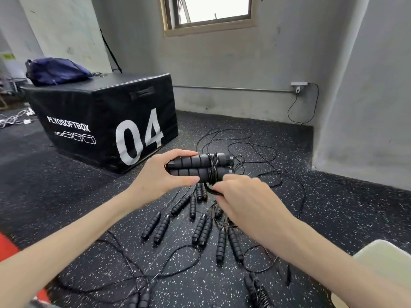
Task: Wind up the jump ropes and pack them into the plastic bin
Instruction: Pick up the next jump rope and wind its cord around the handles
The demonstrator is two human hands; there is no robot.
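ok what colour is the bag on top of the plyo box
Dark navy blue bag, seen in the head view, lying on the black box.

Black ribbed foam jump rope handles (195, 167) wound in glossy black cord (214, 168). Black floor (333, 207) flecked white, red patch (9, 247) at left. Black box (100, 121), white "04" lettering. Navy bag (55, 71). Grey walls (244, 52).

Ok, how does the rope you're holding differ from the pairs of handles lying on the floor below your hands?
The held jump rope has its two handles side by side, level, with cord wrapped around them; the floor handles lie with no cord wrapped around them, cords trailing loose. The held one is up in the air, gripped by the left hand while the right hand pinches its cord; the floor ones rest untouched on the speckled mat. Both have black ribbed foam grips.
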